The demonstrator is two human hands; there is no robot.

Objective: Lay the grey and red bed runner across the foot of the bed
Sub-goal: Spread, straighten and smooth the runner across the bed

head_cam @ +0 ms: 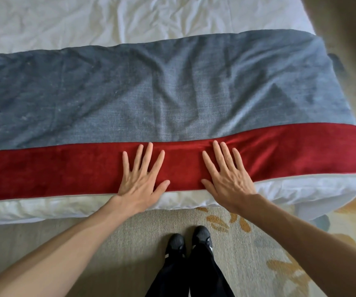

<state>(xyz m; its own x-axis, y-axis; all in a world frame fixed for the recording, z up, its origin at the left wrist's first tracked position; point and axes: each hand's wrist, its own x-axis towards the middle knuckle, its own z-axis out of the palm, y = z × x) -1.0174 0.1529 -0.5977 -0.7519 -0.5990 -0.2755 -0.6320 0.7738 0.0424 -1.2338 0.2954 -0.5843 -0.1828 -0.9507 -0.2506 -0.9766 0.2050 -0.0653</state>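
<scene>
Red runner band (65, 166) under both flat hands (185, 181).

A bedroom, possibly a hotel room: a bed (65, 22) made up with crumpled white linen, a grey and red bed runner (172, 103) across its foot, and patterned beige carpet (247, 243) underfoot.

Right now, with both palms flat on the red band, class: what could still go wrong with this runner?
1. Sliding the left hand and right hand apart may drag the red band crooked along the bed edge.
2. Creases in the grey panel may stay if only the red band is smoothed.
3. The runner's right end may hang unevenly.
</scene>
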